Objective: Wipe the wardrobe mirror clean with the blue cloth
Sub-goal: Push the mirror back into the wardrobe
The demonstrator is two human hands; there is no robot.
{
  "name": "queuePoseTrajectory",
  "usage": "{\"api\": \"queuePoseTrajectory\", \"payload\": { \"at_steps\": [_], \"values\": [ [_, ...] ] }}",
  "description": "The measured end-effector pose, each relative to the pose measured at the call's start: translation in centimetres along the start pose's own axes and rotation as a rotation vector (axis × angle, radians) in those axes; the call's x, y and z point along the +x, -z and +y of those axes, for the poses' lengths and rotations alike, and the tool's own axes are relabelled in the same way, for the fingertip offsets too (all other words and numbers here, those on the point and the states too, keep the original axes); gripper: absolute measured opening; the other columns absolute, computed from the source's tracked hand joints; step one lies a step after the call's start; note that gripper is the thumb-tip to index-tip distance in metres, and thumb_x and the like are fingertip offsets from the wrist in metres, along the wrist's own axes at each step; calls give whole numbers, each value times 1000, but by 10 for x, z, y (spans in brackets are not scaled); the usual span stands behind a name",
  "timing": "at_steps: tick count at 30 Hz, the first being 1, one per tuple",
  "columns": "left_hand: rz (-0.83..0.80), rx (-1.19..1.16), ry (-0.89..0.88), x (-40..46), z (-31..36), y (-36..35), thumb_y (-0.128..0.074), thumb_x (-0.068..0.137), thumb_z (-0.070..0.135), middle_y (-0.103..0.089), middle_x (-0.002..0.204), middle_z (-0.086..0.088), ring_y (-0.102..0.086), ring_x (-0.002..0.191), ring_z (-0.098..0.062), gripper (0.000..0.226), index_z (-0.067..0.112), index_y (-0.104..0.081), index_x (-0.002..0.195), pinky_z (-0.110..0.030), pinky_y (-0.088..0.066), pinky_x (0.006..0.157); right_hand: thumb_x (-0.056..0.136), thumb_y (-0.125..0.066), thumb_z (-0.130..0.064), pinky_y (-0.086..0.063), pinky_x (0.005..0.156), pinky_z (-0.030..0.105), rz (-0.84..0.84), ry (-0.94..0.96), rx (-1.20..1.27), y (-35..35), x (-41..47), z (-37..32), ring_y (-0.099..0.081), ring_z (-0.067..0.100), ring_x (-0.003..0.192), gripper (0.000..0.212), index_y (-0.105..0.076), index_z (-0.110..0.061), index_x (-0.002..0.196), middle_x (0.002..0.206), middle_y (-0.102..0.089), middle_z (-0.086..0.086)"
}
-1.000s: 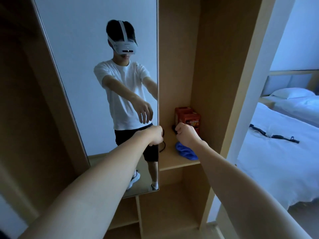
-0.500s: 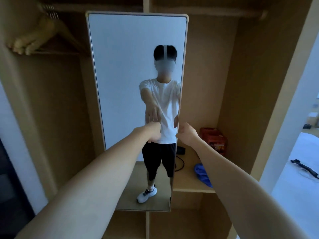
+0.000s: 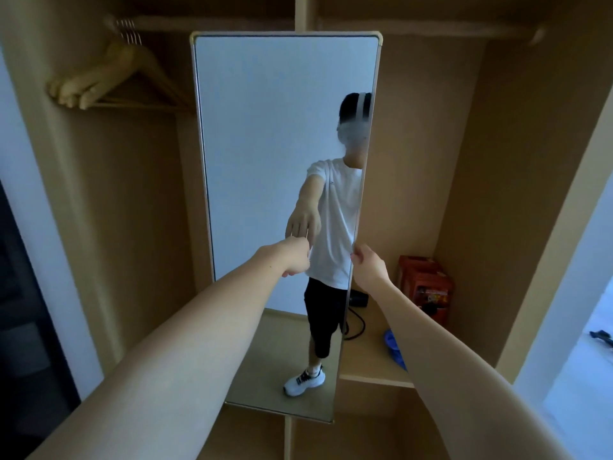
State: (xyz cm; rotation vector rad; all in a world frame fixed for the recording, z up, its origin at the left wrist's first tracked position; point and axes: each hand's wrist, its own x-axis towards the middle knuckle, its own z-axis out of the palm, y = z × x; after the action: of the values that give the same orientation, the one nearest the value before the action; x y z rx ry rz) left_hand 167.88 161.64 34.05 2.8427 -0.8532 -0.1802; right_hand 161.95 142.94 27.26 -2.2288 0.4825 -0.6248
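The right hand (image 3: 366, 265) pinches the right edge of the tall mirror (image 3: 265, 161); the left hand (image 3: 295, 257) rests against the glass, fingers curled, holding nothing visible. The blue cloth (image 3: 393, 346) lies on the shelf (image 3: 371, 356) behind the right forearm.

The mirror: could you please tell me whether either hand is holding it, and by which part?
The right hand pinches the mirror at its right edge. The left hand meets the glass, its fingers hidden. The blue cloth lies unheld.

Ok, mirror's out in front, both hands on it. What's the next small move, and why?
Probably free the right hand from the mirror edge and reach down for the blue cloth: it lies untouched on the shelf, and neither hand holds it.
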Motion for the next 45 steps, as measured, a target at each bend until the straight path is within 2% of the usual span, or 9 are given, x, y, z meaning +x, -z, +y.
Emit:
{"api": "queuePoseTrajectory", "payload": {
  "at_steps": [4, 8, 14, 22, 28, 33, 36, 39, 45],
  "values": [
    [13, -7, 9, -6, -7, -2, -38, 84, 3, -58, 78, -10, -51, 56, -23, 21, 9, -56, 93, -29, -41, 59, 103, -35, -14, -42, 59, 31, 29, -23, 9, -7, -7, -7, -54, 23, 76, 19, -53, -13, 109, 94, -61, 9],
    [26, -10, -21, -11, -12, -4, -39, 83, 4, -55, 76, -8, -51, 56, -22, 17, 14, -50, 74, -30, -41, 60, 103, -34, -14, -39, 56, 31, 60, -30, -11, -11, -20, -11, -51, 21, 69, 20, -51, -10, 113, 89, -60, 9],
    [43, 0, -58, -29, -24, -4, -42, 84, 7, -65, 80, -10, -58, 58, -25, 23, 11, -61, 96, -25, -42, 55, 103, -39, -14, -42, 58, 32, 91, -35, -34, -21, -46, -25, -59, 27, 78, 14, -50, -12, 111, 90, -62, 9],
    [43, 13, -107, -52, -41, -4, -42, 72, 7, -65, 79, -12, -56, 56, -26, 16, 13, -57, 73, -33, -43, 62, 96, -45, -11, -42, 63, 31, 119, -16, -67, -26, -80, -47, -58, 27, 84, 14, -53, -10, 108, 92, -64, 7],
    [32, 20, -123, -72, -52, -9, -43, 86, 12, -62, 94, -8, -67, 70, -24, 24, 16, -59, 102, -30, -51, 65, 100, -45, -11, -48, 73, 36, 165, 24, -119, -42, -103, -61, -59, 24, 89, 18, -53, -11, 116, 101, -63, 4],
    [58, 37, -138, -78, -68, -18, -47, 89, 13, -59, 95, -4, -69, 76, -22, 31, 18, -57, 118, -34, -58, 72, 101, -48, -16, -43, 73, 32, 195, 73, -136, -58, -119, -75, -58, 22, 91, 20, -54, -10, 119, 107, -65, 4],
    [61, 24, -152, -80, -76, -18, -51, 93, 17, -56, 95, -3, -67, 78, -22, 28, 19, -53, 120, -32, -57, 68, 102, -49, -16, -50, 81, 28, 185, 95, -85, -66, -128, -82, -62, 18, 105, 35, -51, -17, 137, 120, -65, 0],
    [67, 27, -135, -85, -82, -14, -49, 93, 19, -57, 94, -3, -67, 79, -22, 23, 22, -52, 115, -29, -53, 60, 103, -51, -17, -53, 85, 27, 185, 118, -74, -75, -133, -90, -63, 17, 109, 37, -50, -19, 139, 123, -64, -2],
    [108, 44, -97, -91, -101, -10, -46, 88, 18, -61, 88, -4, -69, 71, -22, 23, 19, -58, 109, -36, -58, 73, 99, -58, -25, -52, 82, 37, 123, 110, -47, -93, -134, -102, -61, 22, 95, 16, -57, -13, 110, 101, -65, 3]
  ]
}}
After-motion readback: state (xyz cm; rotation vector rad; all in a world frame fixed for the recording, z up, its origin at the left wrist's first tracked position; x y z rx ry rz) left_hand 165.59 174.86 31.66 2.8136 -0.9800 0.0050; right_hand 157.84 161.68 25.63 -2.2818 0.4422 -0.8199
